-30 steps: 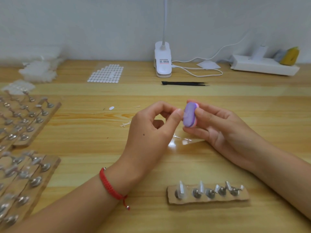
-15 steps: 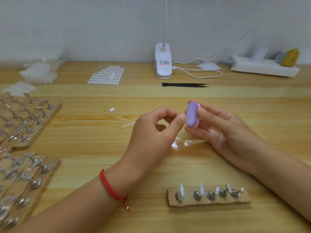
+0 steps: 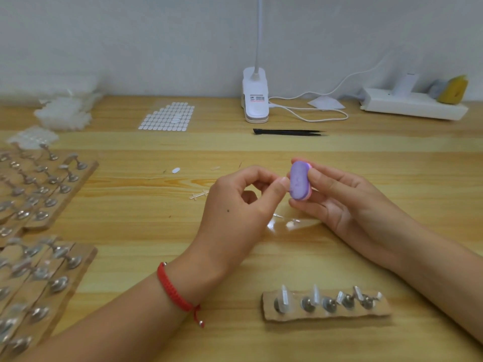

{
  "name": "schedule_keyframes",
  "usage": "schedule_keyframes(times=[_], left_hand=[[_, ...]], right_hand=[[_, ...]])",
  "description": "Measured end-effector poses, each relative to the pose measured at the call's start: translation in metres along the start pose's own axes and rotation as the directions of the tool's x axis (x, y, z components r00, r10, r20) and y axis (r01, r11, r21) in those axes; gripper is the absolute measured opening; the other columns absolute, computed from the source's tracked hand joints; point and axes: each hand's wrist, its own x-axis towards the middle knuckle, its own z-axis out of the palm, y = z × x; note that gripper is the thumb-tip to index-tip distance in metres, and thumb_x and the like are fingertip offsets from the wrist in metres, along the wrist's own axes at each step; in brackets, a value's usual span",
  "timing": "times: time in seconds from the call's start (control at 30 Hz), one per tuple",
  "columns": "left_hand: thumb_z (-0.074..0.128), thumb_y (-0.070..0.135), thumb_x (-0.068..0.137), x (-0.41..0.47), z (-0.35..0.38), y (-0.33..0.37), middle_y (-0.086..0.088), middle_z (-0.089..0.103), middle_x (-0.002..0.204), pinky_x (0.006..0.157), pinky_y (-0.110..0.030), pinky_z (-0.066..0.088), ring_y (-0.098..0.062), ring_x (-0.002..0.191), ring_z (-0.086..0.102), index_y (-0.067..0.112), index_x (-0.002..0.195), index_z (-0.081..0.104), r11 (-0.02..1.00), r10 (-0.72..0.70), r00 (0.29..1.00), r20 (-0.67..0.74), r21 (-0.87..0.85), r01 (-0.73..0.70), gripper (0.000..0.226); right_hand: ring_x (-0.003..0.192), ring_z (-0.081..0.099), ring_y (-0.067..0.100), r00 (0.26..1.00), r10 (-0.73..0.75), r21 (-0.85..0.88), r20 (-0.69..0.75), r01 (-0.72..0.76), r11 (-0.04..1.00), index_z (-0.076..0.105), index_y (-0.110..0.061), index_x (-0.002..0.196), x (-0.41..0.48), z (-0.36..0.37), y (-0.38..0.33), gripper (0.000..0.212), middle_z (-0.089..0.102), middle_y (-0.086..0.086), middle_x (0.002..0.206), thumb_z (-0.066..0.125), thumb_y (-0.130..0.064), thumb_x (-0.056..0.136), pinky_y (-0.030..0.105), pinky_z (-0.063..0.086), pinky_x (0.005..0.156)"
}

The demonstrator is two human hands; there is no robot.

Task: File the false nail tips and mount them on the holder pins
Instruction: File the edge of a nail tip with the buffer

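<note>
My right hand (image 3: 342, 202) grips a small purple and pink nail file block (image 3: 298, 181) above the middle of the wooden table. My left hand (image 3: 240, 205) pinches a clear false nail tip (image 3: 284, 180) between thumb and forefinger and holds it against the block's purple face. The tip is tiny and mostly hidden by my fingertips. Near the front edge lies a cardboard strip (image 3: 326, 313) with several holder pins, clear tips mounted on them. A clear bag (image 3: 290, 224) with loose tips lies under my hands.
Cardboard boards (image 3: 44, 205) full of pins with tips fill the left side. Behind are a sheet of white adhesive dots (image 3: 167, 120), black tweezers (image 3: 288, 132), a clip lamp base (image 3: 255, 100) with cable, a white power strip (image 3: 413, 107), and a leftover sprue (image 3: 199, 195).
The file block has shifted slightly in my right hand against the tip, tilting a little. Both hands stay at the same spot.
</note>
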Motion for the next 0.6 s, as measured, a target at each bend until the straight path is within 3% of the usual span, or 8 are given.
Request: schedule_keyframes(times=[0.13,0.27,0.6], left_hand=[[0.068,0.021,0.087,0.0006,-0.0016,-0.0002,0.009,0.059,0.067,0.048,-0.016,0.034,-0.012,0.05,0.042,0.024,0.071,0.067,0.999,0.032,0.998,-0.058,-0.013,-0.033,0.017],[0.067,0.021,0.087,-0.0003,0.0005,-0.0002,0.012,0.056,0.062,0.048,-0.012,0.032,-0.009,0.048,0.04,0.024,0.068,0.066,1.0,0.006,1.0,0.006,0.025,-0.006,0.019],[0.068,0.02,0.086,0.0,-0.0013,0.0012,0.011,0.055,0.063,0.047,-0.02,0.034,-0.008,0.046,0.039,0.023,0.067,0.065,0.999,0.051,0.993,-0.106,-0.007,-0.052,0.019]], right_hand=[[0.091,0.071,0.017,0.999,-0.003,-0.054,0.034,0.005,0.999,0.076,-0.011,0.104,-0.0011,0.002,0.0018,0.027,0.073,0.013,0.103,0.066,-0.015,0.079,0.026,0.058,0.072],[0.094,0.069,0.017,1.0,-0.012,0.007,-0.01,0.012,1.0,0.076,-0.01,0.102,-0.0001,0.0007,-0.0005,0.026,0.072,0.011,0.098,0.065,-0.017,0.079,0.024,0.057,0.074],[0.088,0.071,0.015,1.0,0.01,-0.042,0.014,-0.009,0.999,0.076,-0.011,0.104,-0.0011,0.0028,0.0001,0.029,0.074,0.012,0.096,0.067,-0.017,0.077,0.025,0.057,0.072]])
